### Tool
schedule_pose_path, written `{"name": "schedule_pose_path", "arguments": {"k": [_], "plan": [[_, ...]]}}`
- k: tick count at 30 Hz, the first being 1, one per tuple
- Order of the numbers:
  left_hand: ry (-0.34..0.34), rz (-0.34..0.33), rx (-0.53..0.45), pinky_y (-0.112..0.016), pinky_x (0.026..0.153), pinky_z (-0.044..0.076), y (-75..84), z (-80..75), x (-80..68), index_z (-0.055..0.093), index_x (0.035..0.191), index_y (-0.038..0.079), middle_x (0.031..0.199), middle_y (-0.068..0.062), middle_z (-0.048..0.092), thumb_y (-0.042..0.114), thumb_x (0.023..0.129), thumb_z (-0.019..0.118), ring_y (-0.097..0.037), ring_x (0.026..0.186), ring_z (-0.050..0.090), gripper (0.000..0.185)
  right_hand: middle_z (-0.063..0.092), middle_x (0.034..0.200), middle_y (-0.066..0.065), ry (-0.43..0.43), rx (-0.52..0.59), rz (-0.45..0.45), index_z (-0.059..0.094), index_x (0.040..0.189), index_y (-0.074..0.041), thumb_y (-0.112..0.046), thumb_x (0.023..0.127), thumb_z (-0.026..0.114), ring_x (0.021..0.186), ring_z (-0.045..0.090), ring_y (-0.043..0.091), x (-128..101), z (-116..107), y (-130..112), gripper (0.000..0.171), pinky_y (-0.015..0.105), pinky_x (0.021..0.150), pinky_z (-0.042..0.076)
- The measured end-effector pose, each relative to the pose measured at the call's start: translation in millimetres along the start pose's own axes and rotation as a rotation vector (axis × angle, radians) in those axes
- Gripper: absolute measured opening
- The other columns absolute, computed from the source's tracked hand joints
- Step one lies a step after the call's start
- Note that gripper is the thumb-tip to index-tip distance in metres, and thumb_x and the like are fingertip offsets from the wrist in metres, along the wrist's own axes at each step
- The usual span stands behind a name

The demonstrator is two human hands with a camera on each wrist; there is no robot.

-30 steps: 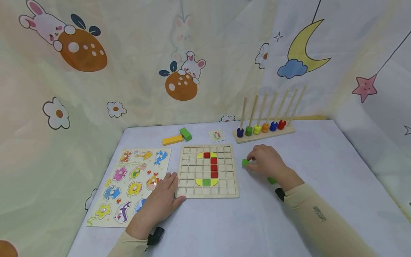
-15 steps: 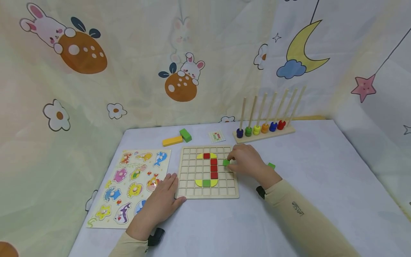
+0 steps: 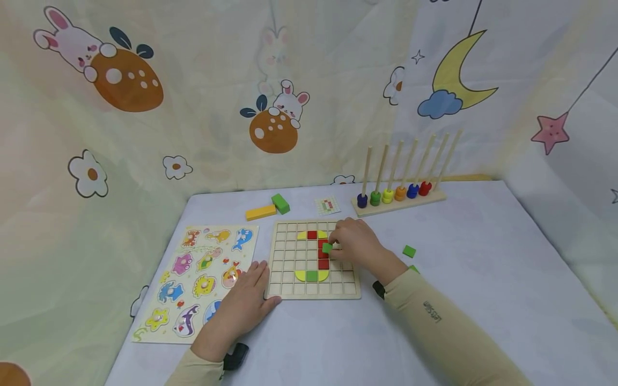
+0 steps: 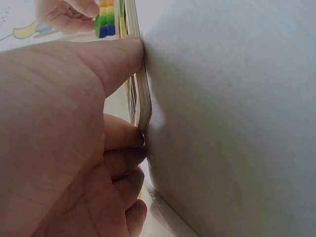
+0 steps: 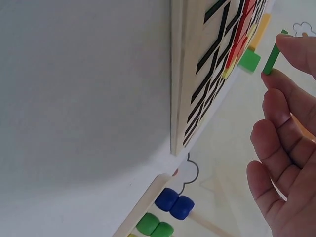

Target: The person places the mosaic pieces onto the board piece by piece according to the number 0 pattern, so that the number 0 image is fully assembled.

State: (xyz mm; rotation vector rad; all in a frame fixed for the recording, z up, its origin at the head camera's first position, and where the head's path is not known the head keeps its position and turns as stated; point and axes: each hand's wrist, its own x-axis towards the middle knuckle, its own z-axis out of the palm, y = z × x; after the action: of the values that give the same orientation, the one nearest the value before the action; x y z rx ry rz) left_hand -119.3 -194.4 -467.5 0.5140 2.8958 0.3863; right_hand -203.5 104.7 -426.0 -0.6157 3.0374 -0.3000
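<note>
Between thumb and fingertip, my right hand (image 3: pixel 359 244) pinches a small green square tile (image 3: pixel 326 248) above the wooden grid board (image 3: pixel 285 260). In the right wrist view that green tile (image 5: pixel 272 59) shows edge-on, held up off the board. The board bears a curved row of tiles: several red squares (image 3: pixel 323 264), yellow rounded corner pieces (image 3: pixel 300 275) and a green square (image 3: pixel 311 276) at the bottom. My left hand (image 3: pixel 241 311) rests at the board's lower left corner with fingers extended; in the left wrist view its thumb (image 4: pixel 123 54) touches the board's edge (image 4: pixel 142 98).
Left of the board lies a sea-animal peg puzzle (image 3: pixel 161 316). Behind stand a yellow block (image 3: pixel 260 213), a green block (image 3: pixel 280 203), a small pattern card (image 3: pixel 327 205) and a bead rack (image 3: pixel 401 206). Loose green tiles (image 3: pixel 409 251) lie by the right forearm.
My right hand has lifted the green tile from the table on the right and moved left with it, over the board's red column. The left hand stays in place.
</note>
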Motion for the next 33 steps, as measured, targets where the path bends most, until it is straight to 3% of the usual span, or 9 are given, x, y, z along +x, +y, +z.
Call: {"name": "schedule_pose_path", "arguments": {"k": [20, 27, 33], "plan": [[0.002, -0.002, 0.004, -0.056, 0.132, 0.025, 0.3, -1.3, -1.0, 0.036, 0.162, 0.003, 0.174, -0.011, 0.027, 0.050, 0.100, 0.066, -0.033, 0.164, 0.019, 0.083, 0.068, 0.097, -0.008, -0.019, -0.069, -0.054, 0.084, 0.104, -0.023, -0.039, 0.087, 0.084, 0.097, 0.056, 0.016, 22, 2, -31, 0.024, 0.038, 0.095, 0.049], [0.000, -0.003, 0.017, -0.055, 0.132, 0.025, 0.3, -1.8, 0.0, 0.036, 0.162, 0.004, 0.174, -0.011, 0.027, 0.051, 0.100, 0.066, -0.033, 0.164, 0.019, 0.084, 0.071, 0.100, -0.006, -0.021, -0.040, -0.073, 0.085, 0.100, -0.020, -0.032, 0.088, 0.083, 0.102, 0.060, 0.019, 33, 3, -38, 0.017, 0.044, 0.102, 0.049], [-0.005, -0.016, 0.018, -0.055, 0.132, 0.025, 0.0, 0.3, -0.3, 0.035, 0.163, 0.006, 0.174, -0.010, 0.027, 0.053, 0.099, 0.067, -0.031, 0.164, 0.018, 0.086, 0.071, 0.098, -0.006, -0.027, -0.044, -0.080, 0.084, 0.096, -0.020, -0.031, 0.088, 0.083, 0.098, 0.058, 0.019, 43, 10, -42, 0.014, 0.043, 0.099, 0.049]]}}
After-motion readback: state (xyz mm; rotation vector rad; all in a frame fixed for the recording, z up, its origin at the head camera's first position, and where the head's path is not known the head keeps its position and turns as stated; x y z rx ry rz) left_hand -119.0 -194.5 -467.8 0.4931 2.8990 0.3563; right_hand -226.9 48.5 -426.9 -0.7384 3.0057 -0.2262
